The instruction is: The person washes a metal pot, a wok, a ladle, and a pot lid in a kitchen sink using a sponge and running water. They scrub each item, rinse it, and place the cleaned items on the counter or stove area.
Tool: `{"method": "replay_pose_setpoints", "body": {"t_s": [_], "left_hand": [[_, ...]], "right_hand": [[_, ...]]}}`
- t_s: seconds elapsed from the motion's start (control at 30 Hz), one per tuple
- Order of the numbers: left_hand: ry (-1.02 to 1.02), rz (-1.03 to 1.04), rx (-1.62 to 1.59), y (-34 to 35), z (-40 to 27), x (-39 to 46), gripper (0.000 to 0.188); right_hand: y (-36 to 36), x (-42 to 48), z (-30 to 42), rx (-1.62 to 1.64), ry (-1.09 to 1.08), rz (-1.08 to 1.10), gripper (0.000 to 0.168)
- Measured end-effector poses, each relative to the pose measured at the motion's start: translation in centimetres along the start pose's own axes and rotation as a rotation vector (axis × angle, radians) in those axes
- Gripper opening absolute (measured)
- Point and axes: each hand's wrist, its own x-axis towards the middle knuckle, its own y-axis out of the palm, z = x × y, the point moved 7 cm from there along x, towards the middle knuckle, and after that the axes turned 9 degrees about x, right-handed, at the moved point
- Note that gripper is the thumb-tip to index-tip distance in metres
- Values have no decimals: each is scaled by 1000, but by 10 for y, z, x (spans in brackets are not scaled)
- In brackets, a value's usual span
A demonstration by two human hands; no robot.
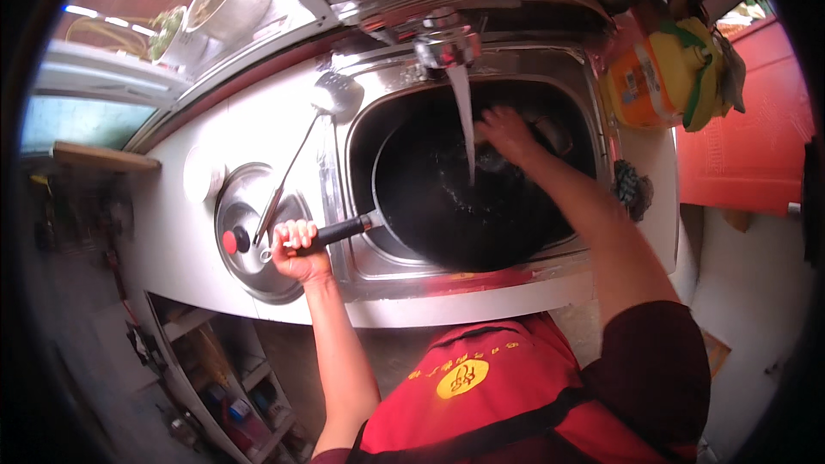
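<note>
My left hand point(300, 250) grips the black handle of a wok point(419, 212) that rests in the stainless steel sink point(361, 264). A stream of water point(465, 122) falls from the faucet point(446, 42) into the wok. Over the wok's far right part, beside the stream, is my right hand point(509, 132); its fingers are blurred, and whether it holds something cannot be told. A small loop handle shows at the wok's right side. Left of the sink lies a metal pan lid point(242, 264) with a red and black knob, and a ladle point(336, 93) whose long handle reaches across the lid.
A white round container point(203, 174) stands on the white counter point(174, 225) by the lid. Right of the sink are a yellow-orange plastic jug point(651, 80) and a scouring pad point(628, 187), with a red box-like object point(747, 122) beyond. Potted plants point(222, 6) stand at the window.
</note>
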Motion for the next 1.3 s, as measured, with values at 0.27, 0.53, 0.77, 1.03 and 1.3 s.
{"method": "replay_pose_setpoints", "body": {"t_s": [0.27, 0.53, 0.77, 1.03, 1.3], "left_hand": [[-16, -99, -37, -14, 8, 0, 20], [6, -129, -59, -34, 15, -9, 22], [25, -193, -44, -36, 17, -16, 22], [4, -148, -26, -17, 9, -19, 19], [-7, -54, -3, -12, 11, -17, 17]], "right_hand": [[30, -16, -12, 444, 546, -32, 21], [49, 61, 135, 1273, 220, -228, 38], [-67, 7, 199, 929, -259, 61, 35], [-18, 73, 136, 514, -138, -273, 20], [20, -20, -9, 27, 5, 252, 23]]}}
